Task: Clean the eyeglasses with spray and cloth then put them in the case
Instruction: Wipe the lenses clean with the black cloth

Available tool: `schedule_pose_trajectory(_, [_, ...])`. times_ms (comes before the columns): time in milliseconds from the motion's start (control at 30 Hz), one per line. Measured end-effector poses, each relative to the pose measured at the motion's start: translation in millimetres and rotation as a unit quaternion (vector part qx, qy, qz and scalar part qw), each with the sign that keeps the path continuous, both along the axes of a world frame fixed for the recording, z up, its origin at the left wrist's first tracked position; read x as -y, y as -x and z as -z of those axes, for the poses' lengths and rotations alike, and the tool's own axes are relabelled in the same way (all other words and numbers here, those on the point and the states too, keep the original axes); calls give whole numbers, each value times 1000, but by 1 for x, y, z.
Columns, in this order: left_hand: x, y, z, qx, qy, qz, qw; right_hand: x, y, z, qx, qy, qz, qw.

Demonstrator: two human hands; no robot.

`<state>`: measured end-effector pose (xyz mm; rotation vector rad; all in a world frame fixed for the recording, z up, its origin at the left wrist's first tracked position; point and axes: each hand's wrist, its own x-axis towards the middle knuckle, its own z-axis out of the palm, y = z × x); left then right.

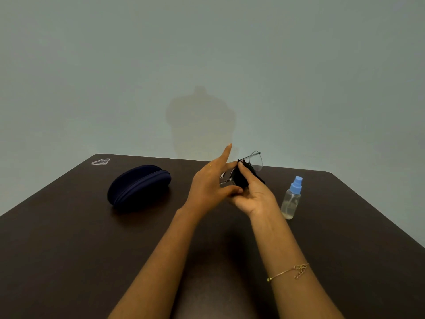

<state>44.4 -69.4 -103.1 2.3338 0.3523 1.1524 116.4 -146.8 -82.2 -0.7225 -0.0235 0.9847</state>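
From the head camera we have both hands lifted above the dark table (69, 238), working at the middle of the scene. Our left hand (208, 187) steadies the eyeglasses (256, 161) in the air: thumb and lower fingers seem to close on the frame from the near side, while the index finger sticks out straight and free, likely to stay off the glass. Our right hand (254, 198) has its fingers curled around the black cloth (241, 179), thumb pressing it against one lens, so we judge the wiping step is under way; the other lens pokes out bare, up and to the right. Holding the glasses off the table lets the cloth reach both faces of a lens. The spray bottle (291, 199) stands upright just right of the right hand, near enough to grab again, apart from everything. The dark blue case (139, 186) lies well to the left, and appears zipped shut, so it must be opened before the glasses go in. A small clear wrapper (100, 161) sits at the far left corner, out of the way. A thin bracelet (289, 271) hangs on the right wrist.
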Motion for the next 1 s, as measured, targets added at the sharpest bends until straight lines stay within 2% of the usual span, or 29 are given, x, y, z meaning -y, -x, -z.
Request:
schedule_pose_trajectory(167, [3,-1,-1,20,56,31,998,1,-5,0,56,31,-27,998])
schedule_pose_trajectory(400, [-4,3,-1,61,41,25,997,3,-4,6,155,95,-82,980])
schedule_pose_trajectory(633, [3,-4,1,27,-18,20,999,5,-8,5,99,120,-49,987])
schedule_pose_trajectory(833, [-3,2,0,77,-30,-4,997,4,-3,7,152,159,-114,969])
schedule_pose_trajectory(1000, [2,-3,2,54,-53,13,997,5,-6,5,109,142,-78,981])
